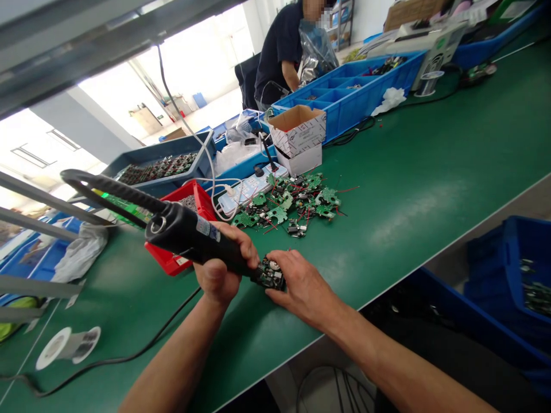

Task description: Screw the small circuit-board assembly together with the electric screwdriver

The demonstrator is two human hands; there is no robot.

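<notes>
Tool (187, 230) in left hand (218, 280) — board (272, 277) in right hand (305, 284)

background (210, 51) upper left blown out | pale glare on tabletop (413, 218) | edges stretched

Black handheld tool (185, 234) — slanted, tip at small circuit assembly (272, 276)

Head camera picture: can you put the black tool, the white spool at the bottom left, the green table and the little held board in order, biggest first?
1. Green table
2. Black tool
3. White spool
4. Little board, partly covered

That's only how big they look here.
</notes>
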